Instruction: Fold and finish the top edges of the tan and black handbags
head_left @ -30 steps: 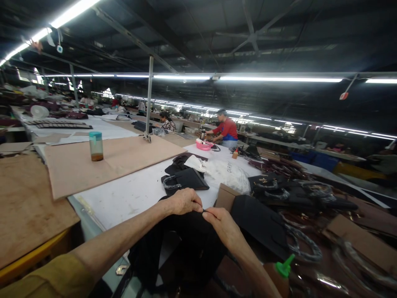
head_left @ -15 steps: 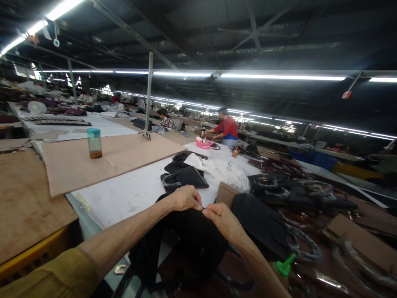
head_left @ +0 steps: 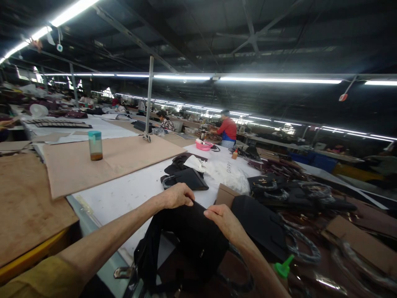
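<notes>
Black bag (head_left: 194, 231), at 6 o'clock in the view, below and between your hands. Its upper edge spans your two pinches; its body hangs loose, apparently mid-handling, though which parts are finished and which remain cannot be told. Your left hand (head_left: 176, 195) has thumb and fingers closed on the edge at 11 o'clock; your right hand (head_left: 223, 220) pinches it at 1 o'clock, forefinger bent over thumb. Outward from the bag: a handled bag (head_left: 194, 180), 12 o'clock; a dark panel (head_left: 259, 221), 2 to 3 o'clock; a green nozzle (head_left: 283, 268), 4 o'clock; a lidded bottle (head_left: 96, 147), 10 o'clock.
</notes>
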`<state>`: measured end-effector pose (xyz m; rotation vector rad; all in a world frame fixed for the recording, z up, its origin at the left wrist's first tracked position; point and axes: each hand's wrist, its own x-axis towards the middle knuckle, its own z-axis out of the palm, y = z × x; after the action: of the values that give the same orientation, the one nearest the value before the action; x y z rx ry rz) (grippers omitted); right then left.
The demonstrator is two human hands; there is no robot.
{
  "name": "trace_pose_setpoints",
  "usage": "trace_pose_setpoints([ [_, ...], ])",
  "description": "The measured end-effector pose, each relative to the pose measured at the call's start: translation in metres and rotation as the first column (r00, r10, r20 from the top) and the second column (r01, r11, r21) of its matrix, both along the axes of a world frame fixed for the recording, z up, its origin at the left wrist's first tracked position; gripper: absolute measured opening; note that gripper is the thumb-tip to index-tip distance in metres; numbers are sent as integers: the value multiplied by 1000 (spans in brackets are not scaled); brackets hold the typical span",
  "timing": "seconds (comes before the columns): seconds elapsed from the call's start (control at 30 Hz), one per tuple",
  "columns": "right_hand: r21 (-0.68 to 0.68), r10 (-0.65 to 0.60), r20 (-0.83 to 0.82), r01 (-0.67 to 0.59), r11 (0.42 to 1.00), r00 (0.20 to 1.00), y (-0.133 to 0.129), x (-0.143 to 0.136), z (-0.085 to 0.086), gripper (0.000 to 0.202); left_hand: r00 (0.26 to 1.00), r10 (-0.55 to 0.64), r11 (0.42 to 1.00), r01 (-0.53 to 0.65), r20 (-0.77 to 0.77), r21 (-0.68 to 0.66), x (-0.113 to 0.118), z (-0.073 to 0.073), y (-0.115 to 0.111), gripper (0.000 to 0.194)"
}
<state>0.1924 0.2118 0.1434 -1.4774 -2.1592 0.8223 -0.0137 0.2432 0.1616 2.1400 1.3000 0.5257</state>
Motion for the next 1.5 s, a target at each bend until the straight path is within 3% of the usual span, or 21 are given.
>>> trace_pose_setpoints([
  [0.3,101,-16,131,2,995,991,-5,-6,12,28,994,88,993,-83,-63,78,2,2,-6,18],
  [0.47,208,-30,223,-17,978,974,-3,-28,18,12,987,133,985,-122,-89,121,7,-2,-6,17],
  [0.63,238,-47,284,-23,971,958,1,-46,15,15,982,137,985,-122,-128,121,5,6,-13,17],
  [0.7,227,-54,288,-14,974,956,1,-42,16,19,980,128,987,-111,-150,120,1,12,-22,27],
  [0.73,215,-59,288,-4,977,956,0,-37,18,21,974,148,984,-127,-172,126,-2,15,-29,40],
  [0.83,157,-70,293,24,987,953,-6,-18,25,26,938,295,955,-284,-182,84,-11,16,-50,77],
  [0.9,118,-71,304,36,992,950,-16,-7,31,26,947,315,945,-319,-70,-68,-15,11,-61,70],
  [1.0,69,-100,354,81,994,930,-36,2,38,24,964,220,954,-182,146,-236,-16,0,-66,49],
  [1.1,59,-149,421,137,989,895,-57,4,39,22,969,142,972,-99,200,-214,-13,-8,-59,41],
  [1.27,61,-203,464,197,978,862,-70,10,27,18,997,0,993,9,79,-114,-9,-6,-44,36],
  [1.5,139,-190,440,142,980,877,-52,26,11,22,999,-53,992,53,4,-113,-8,-5,-23,26],
])
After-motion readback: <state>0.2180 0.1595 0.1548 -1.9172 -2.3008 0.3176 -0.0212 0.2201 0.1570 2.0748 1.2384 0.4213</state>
